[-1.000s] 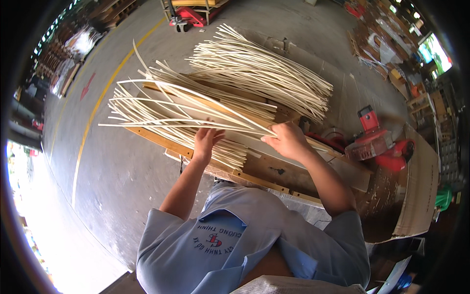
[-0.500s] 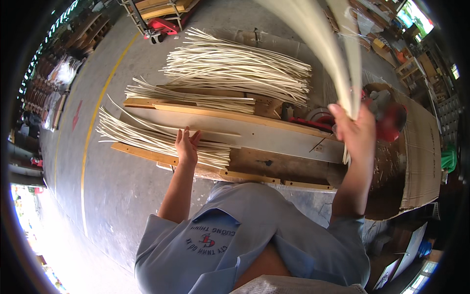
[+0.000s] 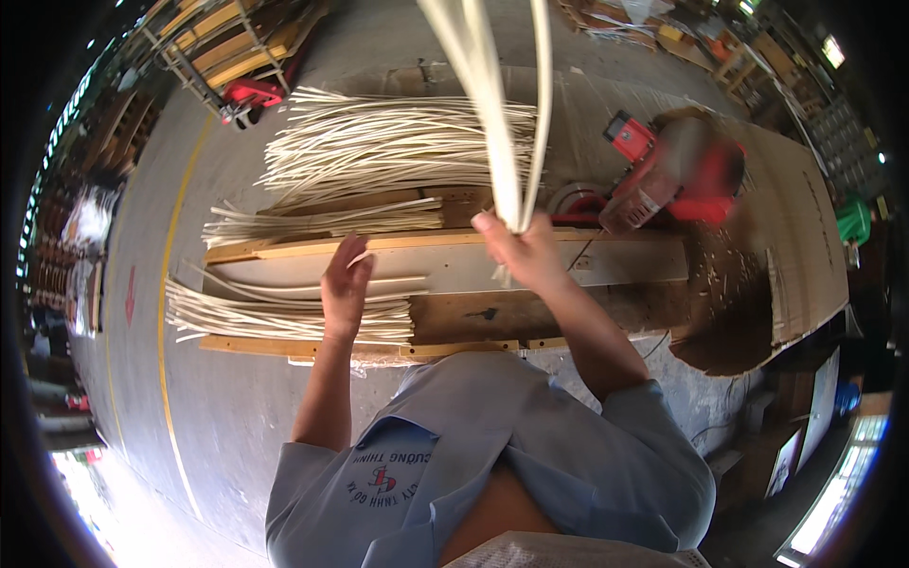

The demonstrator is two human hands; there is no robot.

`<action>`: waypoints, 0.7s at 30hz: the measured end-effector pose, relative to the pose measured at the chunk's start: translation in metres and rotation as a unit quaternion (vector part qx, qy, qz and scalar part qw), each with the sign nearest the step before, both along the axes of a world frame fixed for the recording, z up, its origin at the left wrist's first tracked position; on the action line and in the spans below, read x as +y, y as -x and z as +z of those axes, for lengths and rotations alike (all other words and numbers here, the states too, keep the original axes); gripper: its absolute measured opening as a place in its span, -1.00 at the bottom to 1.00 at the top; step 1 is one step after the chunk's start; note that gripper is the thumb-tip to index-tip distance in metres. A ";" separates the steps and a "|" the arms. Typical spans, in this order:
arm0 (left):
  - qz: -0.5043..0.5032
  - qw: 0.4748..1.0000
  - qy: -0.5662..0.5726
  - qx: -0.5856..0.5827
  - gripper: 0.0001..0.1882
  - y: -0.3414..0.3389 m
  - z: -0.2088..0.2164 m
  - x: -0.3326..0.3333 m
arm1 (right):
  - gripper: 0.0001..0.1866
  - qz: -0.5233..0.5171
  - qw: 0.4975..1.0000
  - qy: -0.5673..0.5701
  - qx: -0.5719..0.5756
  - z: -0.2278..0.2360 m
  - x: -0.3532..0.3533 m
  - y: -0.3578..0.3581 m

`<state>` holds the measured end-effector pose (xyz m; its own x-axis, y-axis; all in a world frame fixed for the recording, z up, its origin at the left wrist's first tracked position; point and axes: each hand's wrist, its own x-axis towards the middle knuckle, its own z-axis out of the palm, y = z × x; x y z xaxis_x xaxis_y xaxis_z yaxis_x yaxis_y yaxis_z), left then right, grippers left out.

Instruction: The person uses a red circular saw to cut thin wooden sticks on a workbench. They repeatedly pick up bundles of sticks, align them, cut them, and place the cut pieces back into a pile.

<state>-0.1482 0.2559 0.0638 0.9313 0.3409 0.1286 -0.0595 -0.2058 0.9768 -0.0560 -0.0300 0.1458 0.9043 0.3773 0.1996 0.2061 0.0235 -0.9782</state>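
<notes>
At centre, the held strips (image 3: 500, 142) (blurred) point lengthwise away, splaying outward.

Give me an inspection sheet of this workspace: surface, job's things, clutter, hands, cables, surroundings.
Surface: brown wooden worktop, long pale board lying lengthwise.
Job's things: held rods, blurred; large rear pile, middle bundle, front bundle, all pale rods.
Clutter: red machine at right, pale specks on cardboard.
Left hand: fingers loosely open at the front bundle; contact unclear.
Right hand: closed around the held rods.
Cables: thin dark line near the machine, possibly a cord.
Surroundings: grey floor, yellow line, red pallet jack.
</notes>
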 end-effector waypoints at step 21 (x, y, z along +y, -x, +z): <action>-0.323 0.916 0.207 -0.115 -0.66 -0.077 0.147 -0.142 | -0.78 -0.063 0.998 0.007 0.009 -0.122 -0.002 0.004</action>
